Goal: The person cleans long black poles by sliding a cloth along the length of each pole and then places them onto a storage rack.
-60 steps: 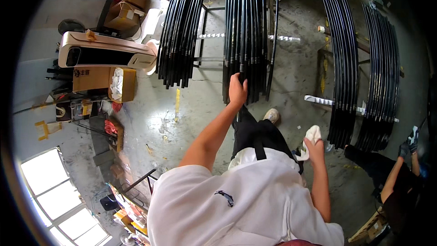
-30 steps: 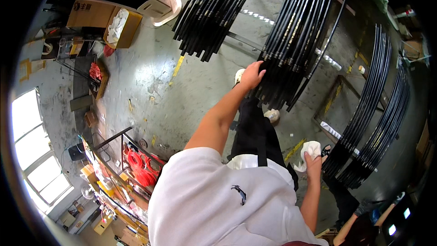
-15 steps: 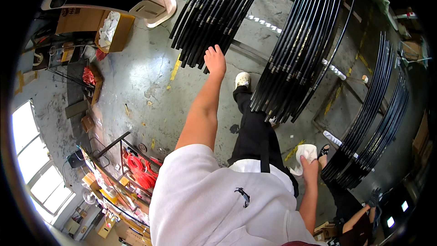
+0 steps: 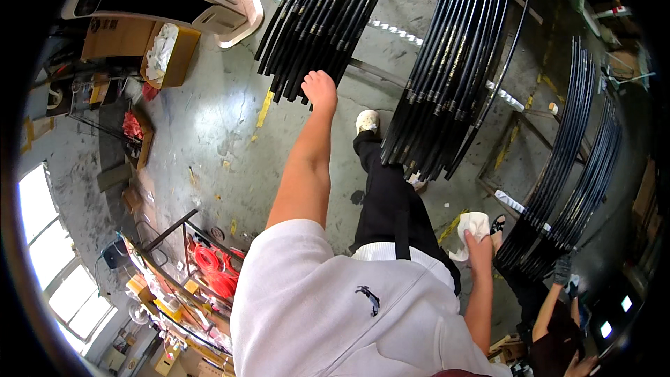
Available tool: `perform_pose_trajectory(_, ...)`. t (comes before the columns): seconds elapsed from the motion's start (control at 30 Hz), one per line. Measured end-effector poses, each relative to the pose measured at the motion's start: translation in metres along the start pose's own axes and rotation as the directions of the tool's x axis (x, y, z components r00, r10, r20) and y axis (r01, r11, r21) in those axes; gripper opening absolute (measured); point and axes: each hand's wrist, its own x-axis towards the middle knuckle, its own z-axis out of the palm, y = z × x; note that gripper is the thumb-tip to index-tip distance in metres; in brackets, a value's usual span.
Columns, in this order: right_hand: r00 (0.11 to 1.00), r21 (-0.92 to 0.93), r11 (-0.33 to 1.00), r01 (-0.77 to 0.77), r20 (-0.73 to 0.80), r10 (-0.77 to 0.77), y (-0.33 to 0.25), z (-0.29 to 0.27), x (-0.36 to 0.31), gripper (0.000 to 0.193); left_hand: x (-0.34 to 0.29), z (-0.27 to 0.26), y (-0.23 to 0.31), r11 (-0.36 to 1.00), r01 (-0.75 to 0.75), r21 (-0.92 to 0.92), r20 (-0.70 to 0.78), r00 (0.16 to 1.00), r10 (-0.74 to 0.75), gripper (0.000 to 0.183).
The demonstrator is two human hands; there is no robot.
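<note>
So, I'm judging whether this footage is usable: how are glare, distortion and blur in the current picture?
Head view: the window is blown out to white; a pale glare patch lies on the floor; black rods toward the right look bowed, probably partly fisheye; the corners fall to black; the left hand shows no strong blur.

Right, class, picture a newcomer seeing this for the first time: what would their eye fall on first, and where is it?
Probably the long black rods, fanned out in groups at the top and right. Next, the left hand at the near ends of the upper-left group, its grip unclear, and the right hand holding a white cloth lower right of centre. Bright red coils stand out at lower left.
</note>
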Motion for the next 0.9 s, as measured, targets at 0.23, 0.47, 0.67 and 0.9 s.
perform_pose_trajectory(0.23, 0.997, 0.018, 0.997, 0.076, 0.022, -0.076, 0.0, -0.006, -0.007, 0.039, -0.01, -0.032, -0.001, 0.974, 0.096, -0.204, 0.136, 0.988, -0.069, 0.02)
perform_pose_trajectory(0.47, 0.988, 0.57, 0.817, -0.083, 0.155, -0.007, -0.014, 0.001, -0.005, 0.046, -0.092, -0.095, -0.03, 0.721, -0.04, -0.692, 0.147, 0.97, 0.195, 0.033)
perform_pose_trajectory(0.67, 0.833, 0.801, 0.574, -0.166, 0.426, -0.353, -0.086, 0.032, -0.003, 0.046, -0.222, -0.252, -0.005, 0.51, 0.054, -0.858, 0.219, 0.938, 0.269, 0.033)
perform_pose_trajectory(0.9, 0.885, 0.871, 0.485, 0.081, 0.161, -0.437, -0.161, 0.079, -0.053, 0.03, -0.305, -0.332, 0.023, 0.334, -0.417, -0.846, -0.239, 0.854, 0.462, 0.028)
